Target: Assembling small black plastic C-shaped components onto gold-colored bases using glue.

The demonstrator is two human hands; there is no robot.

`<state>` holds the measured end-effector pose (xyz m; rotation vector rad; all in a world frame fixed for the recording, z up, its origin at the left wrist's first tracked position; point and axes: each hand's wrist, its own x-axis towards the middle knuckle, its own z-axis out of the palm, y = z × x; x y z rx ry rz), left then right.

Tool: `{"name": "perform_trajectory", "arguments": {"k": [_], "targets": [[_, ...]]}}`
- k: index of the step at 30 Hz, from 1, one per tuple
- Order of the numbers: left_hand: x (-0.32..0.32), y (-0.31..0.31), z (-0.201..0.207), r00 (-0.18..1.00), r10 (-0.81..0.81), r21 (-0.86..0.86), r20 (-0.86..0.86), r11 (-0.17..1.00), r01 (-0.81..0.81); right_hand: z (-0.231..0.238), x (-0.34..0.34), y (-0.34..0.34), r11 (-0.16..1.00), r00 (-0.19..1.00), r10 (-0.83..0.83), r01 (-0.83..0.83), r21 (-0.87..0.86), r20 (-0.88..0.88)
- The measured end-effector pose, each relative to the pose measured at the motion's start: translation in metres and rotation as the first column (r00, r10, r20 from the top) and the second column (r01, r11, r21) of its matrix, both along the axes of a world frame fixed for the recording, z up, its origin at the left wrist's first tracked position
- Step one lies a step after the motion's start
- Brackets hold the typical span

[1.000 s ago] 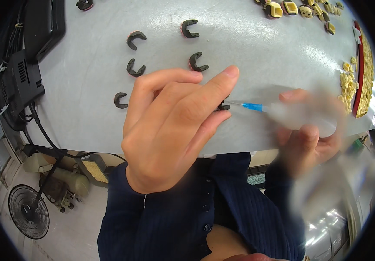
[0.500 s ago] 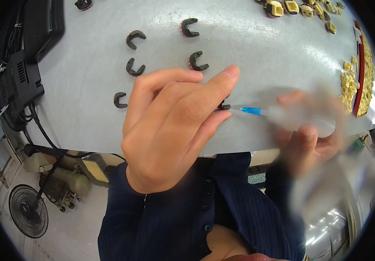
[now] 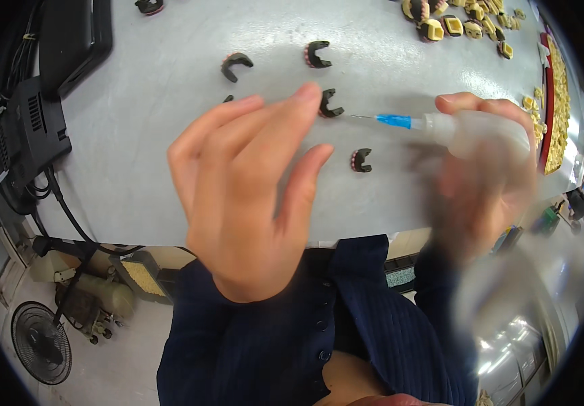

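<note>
Grey table (image 3: pixel 136 155), red-edged tray (image 3: pixel 548 145) of yellowish pieces (image 3: pixel 558 108); left fingers (image 3: pixel 295 108) apart, right fingers (image 3: pixel 462 101) clamped on a needle-tipped bottle (image 3: pixel 475 127)

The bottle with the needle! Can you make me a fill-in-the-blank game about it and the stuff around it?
The right hand holds the ____.
The plastic needle hub is ____.
The curved pieces on the table are mostly ____.
The fan is near the picture's lower ____ corner.

Missing words: bottle; blue; black; left.
</note>
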<state>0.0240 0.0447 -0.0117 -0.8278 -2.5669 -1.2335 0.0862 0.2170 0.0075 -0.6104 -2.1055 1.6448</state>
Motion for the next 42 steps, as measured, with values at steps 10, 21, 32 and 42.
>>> {"name": "perform_trajectory", "arguments": {"k": [10, 21, 32, 42], "targets": [[-0.001, 0.004, -0.008, 0.998, -0.007, 0.004, -0.068, 1.0, 0.007, -0.005, -0.005, -0.003, 0.999, 0.999, 0.035, -0.035, -0.001, 0.033], [-0.003, 0.008, -0.009, 0.999, 0.011, 0.014, -0.039, 1.0, -0.011, -0.006, -0.004, -0.006, 0.999, 0.999, 0.036, -0.036, -0.012, 0.032], [-0.004, 0.008, -0.01, 0.999, -0.01, 0.007, -0.038, 1.0, 0.01, -0.005, -0.007, -0.005, 0.999, 0.999, 0.039, -0.039, 0.02, 0.025], [-0.003, 0.009, -0.009, 1.0, -0.02, 0.014, -0.012, 1.0, 0.02, -0.007, -0.008, -0.005, 0.996, 0.997, 0.072, -0.073, 0.06, 0.018]]}}
